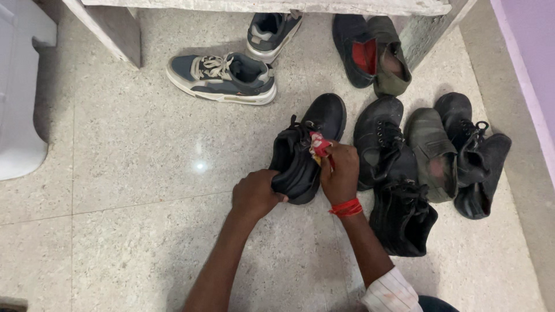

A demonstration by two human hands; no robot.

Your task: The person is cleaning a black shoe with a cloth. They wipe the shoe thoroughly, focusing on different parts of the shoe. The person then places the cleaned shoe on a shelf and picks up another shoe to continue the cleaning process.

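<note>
Speckled stone floor point(133, 173), a bench point(266, 6) across the top edge. Two grey trainers point(222, 78) lie below the bench. At right, a heap of dark shoes point(428, 162), black and olive, touching one another.

Black lace-up shoe point(306, 153) lies on the floor just left of the heap, toe pointing up-frame. Left hand point(254, 195) is clenched around its heel end, pinning it down. Right hand point(341, 173), red thread point(347, 208) at the wrist, grips a small red cloth point(319, 144) pressed against the upper by the laces.

Judged step: wiping the shoe, mid-way. A next stroke would call for a steady heel hold and firm cloth pressure along the side.
</note>
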